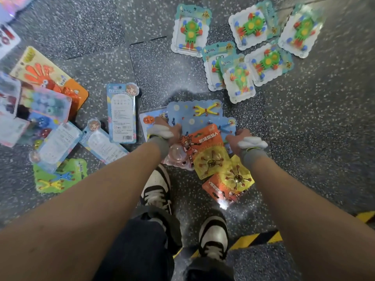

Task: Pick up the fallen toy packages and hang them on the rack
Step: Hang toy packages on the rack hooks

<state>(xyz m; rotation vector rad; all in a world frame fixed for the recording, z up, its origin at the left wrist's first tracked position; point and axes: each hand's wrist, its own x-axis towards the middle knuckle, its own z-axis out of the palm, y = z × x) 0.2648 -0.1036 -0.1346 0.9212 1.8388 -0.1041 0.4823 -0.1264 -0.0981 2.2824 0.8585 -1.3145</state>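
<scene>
You are closing your left hand (172, 131) and right hand (235, 139) on opposite edges of the overlapping toy packages (203, 126) lying on the floor (304, 138) by your shoes (156, 189); they are probably light, stiff-carded and slippery, so grip the edges.

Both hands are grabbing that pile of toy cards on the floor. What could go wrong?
The left hand and right hand grip the edges of a loose stack of blue cards. The orange card lying on top could slide off when they lift. A second orange card and a pink package lie close to the shoes, so a step might crush them.
</scene>
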